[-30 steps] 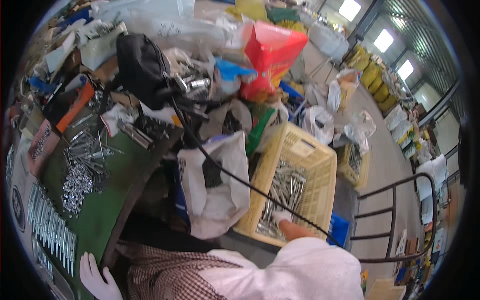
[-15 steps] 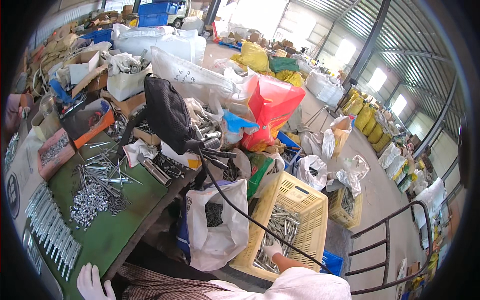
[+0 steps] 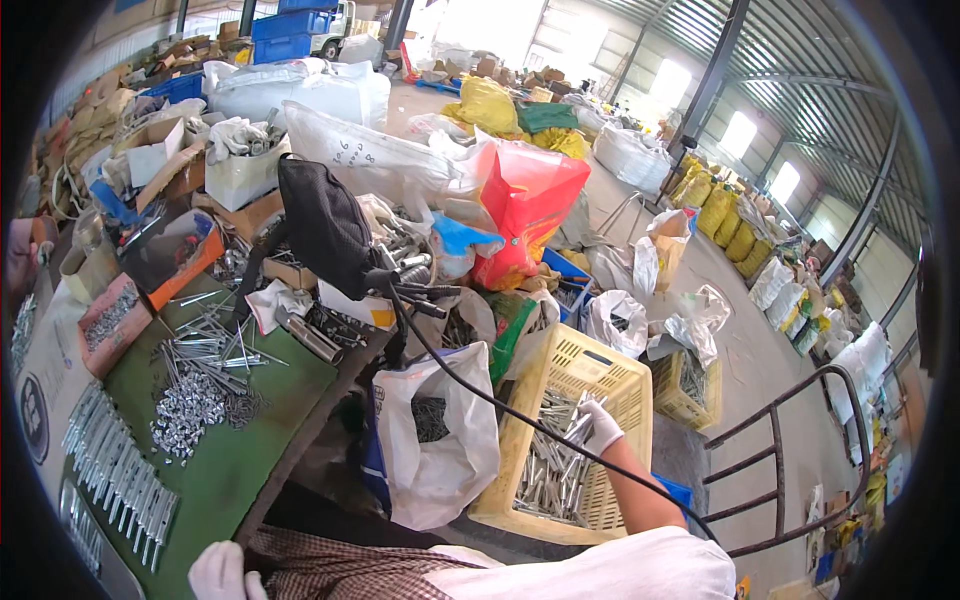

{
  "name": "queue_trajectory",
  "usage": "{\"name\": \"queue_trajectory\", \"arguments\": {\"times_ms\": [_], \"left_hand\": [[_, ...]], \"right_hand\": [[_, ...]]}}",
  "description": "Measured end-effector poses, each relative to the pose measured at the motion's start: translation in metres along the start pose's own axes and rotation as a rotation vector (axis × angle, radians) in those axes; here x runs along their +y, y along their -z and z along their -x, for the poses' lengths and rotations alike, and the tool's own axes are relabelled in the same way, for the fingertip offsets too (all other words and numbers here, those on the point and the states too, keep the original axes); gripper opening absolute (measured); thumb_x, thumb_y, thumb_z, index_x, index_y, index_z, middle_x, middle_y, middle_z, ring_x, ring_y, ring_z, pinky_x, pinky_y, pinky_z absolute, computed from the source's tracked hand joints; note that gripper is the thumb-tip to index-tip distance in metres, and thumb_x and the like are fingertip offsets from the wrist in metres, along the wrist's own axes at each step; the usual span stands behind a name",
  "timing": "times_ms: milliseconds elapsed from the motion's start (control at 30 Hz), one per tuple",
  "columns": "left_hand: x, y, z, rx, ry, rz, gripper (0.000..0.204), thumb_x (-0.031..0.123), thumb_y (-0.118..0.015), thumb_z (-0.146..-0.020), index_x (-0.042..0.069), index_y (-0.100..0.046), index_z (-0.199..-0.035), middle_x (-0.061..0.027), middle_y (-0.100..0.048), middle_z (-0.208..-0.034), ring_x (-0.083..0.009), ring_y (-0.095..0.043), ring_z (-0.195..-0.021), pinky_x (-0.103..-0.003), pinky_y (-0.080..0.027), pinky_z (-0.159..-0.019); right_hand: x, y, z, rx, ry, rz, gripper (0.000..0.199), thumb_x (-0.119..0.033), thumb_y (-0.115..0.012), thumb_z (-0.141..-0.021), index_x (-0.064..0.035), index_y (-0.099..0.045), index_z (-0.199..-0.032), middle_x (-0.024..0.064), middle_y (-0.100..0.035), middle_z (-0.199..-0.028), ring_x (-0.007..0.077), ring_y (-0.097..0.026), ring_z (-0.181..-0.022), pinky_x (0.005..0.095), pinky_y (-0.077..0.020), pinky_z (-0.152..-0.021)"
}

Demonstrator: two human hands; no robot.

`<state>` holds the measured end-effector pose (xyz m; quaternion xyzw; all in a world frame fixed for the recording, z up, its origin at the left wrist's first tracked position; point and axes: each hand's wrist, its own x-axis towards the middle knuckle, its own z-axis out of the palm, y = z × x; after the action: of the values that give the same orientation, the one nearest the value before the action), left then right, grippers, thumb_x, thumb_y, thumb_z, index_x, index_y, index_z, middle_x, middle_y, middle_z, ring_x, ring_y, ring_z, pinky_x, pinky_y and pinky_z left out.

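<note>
My right hand (image 3: 600,425), in a white glove, reaches into a yellow plastic crate (image 3: 521,400) on my right. Its fingers close around some silver metal rods (image 3: 578,410) at the top of a jumbled pile of similar rods. At the lower edge, my left hand (image 3: 225,572), also gloved in white, is beside the green tabletop (image 3: 235,480). Its fingers are loosely bent, the thumb stands apart, and nothing shows in it. Several silver anchor bolts (image 3: 120,480) lie in a neat row near that hand. Behind them are a heap of small nuts (image 3: 190,410) and loose long bolts (image 3: 215,345).
A white sack (image 3: 465,475) of dark metal parts stands between table and crate. A black bag (image 3: 325,220) sits at the table's far edge, and a black cable (image 3: 480,395) crosses over the crate. At right stands a black metal frame (image 3: 780,455).
My right hand has risen from the near part of the crate toward its right side, now with rods at its fingers. My left hand has drawn right, its fingers more bent. The view has shifted slightly.
</note>
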<state>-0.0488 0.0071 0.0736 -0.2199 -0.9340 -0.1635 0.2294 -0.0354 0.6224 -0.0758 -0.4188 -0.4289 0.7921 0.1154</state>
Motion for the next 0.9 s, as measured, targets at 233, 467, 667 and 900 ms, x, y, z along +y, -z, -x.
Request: {"name": "queue_trajectory", "arguments": {"times_ms": [233,467,667,900], "left_hand": [[0.027,-0.033,0.0,-0.103,-0.167,0.348,0.033,0.007,-0.065,-0.081,0.004,-0.063,-0.114,-0.0133,-0.065,-0.109,-0.0307,-0.061,-0.099,-0.04,-0.046,-0.087],[0.026,-0.063,0.017,-0.369,0.172,0.762,0.039,0.012,-0.056,-0.084,-0.004,-0.055,-0.12,-0.0197,-0.058,-0.121,-0.0361,-0.056,-0.109,-0.041,-0.044,-0.095],[0.029,-0.041,0.021,0.03,0.509,1.494,0.07,0.028,-0.051,-0.095,-0.001,-0.016,-0.148,-0.0214,-0.03,-0.148,-0.0337,-0.037,-0.133,-0.042,-0.033,-0.108],[0.023,-0.036,0.096,0.288,0.982,1.534,0.066,0.036,-0.054,-0.095,0.001,-0.024,-0.143,-0.008,-0.045,-0.13,-0.0166,-0.046,-0.119,-0.034,-0.038,-0.101]], "right_hand": [[0.04,-0.083,0.087,-0.895,-0.373,0.407,0.034,-0.018,-0.064,-0.084,-0.003,-0.054,-0.113,0.0053,-0.059,-0.089,0.0135,-0.059,-0.074,0.0282,-0.0513,-0.069],[0.117,-0.224,0.125,-1.51,-0.144,0.73,0.018,-0.011,-0.065,-0.069,-0.0056,-0.057,-0.085,0.0004,-0.056,-0.076,0.0083,-0.052,-0.073,0.0287,-0.0433,-0.062],[0.109,-0.357,0.24,-1.509,-0.168,0.653,0.03,-0.004,-0.063,-0.074,-0.0011,-0.054,-0.103,0.004,-0.061,-0.083,0.0119,-0.061,-0.071,0.0265,-0.0512,-0.063],[0.228,-0.359,0.296,-1.578,-0.275,0.76,0.028,-0.008,-0.058,-0.083,-0.0019,-0.054,-0.109,0.0019,-0.059,-0.09,0.0089,-0.057,-0.08,0.0243,-0.0492,-0.071]]}}
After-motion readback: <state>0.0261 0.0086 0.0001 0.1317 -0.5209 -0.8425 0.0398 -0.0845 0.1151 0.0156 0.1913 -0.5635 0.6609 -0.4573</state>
